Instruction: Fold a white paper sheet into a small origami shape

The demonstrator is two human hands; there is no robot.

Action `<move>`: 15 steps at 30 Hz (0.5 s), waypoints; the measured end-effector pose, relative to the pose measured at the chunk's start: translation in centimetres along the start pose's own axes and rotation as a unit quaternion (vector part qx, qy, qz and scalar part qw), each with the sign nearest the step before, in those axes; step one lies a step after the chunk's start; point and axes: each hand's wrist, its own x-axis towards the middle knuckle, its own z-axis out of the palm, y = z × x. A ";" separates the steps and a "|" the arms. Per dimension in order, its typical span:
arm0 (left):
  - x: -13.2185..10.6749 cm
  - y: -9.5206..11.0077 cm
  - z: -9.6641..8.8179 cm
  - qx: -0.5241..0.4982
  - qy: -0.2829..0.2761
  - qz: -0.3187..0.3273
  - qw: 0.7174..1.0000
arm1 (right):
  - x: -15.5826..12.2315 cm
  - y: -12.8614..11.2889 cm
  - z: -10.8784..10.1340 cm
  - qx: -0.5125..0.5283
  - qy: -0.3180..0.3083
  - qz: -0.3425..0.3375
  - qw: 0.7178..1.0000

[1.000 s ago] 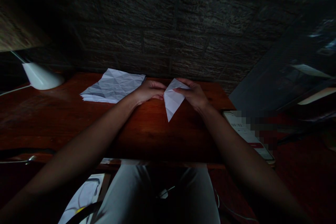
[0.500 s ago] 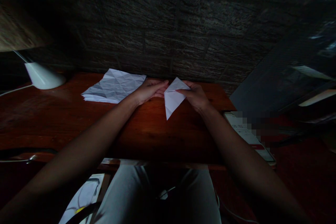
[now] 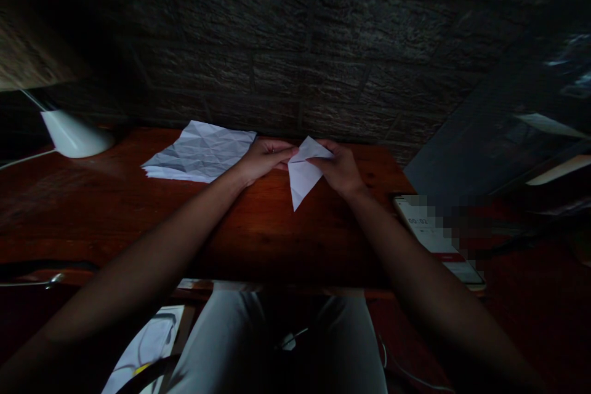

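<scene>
Between my hands is a folded sheet of white paper (image 3: 305, 175), kite-shaped, with one point up and a longer point toward me. My right hand (image 3: 340, 166) grips its right side, thumb on the front face and fingers behind. At its left edge my left hand (image 3: 268, 159) pinches the paper, thumb and fingertips meeting at the side corner. A fold line crosses the paper between the two thumbs. Left of my left hand lies a stack of creased white paper sheets (image 3: 203, 148) on the wooden table (image 3: 277, 246).
A lamp with a white base (image 3: 76, 135) stands at the left. A phone (image 3: 436, 237) lies at the table's right edge, partly blurred out. Behind the table rises a dark brick wall (image 3: 277, 61). Under the table, at lower left, is a box with papers (image 3: 148, 345).
My left thumb has shifted slightly onto the paper's left corner. The folded paper and my right hand have barely moved.
</scene>
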 end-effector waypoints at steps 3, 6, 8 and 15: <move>0.0 -0.1 0.2 0.013 0.017 0.022 1.000 | 0.0 0.0 0.1 -0.008 0.008 -0.018 1.000; 0.1 -0.3 0.4 0.022 0.032 0.037 0.999 | -0.1 -0.2 0.2 -0.015 0.025 -0.046 0.999; 0.1 -0.3 0.4 0.022 0.042 0.043 0.998 | -0.2 -0.4 0.3 -0.021 0.035 -0.053 0.998; 0.0 0.1 0.4 0.021 0.046 0.031 0.998 | -0.5 -0.9 0.4 -0.010 0.029 -0.040 0.999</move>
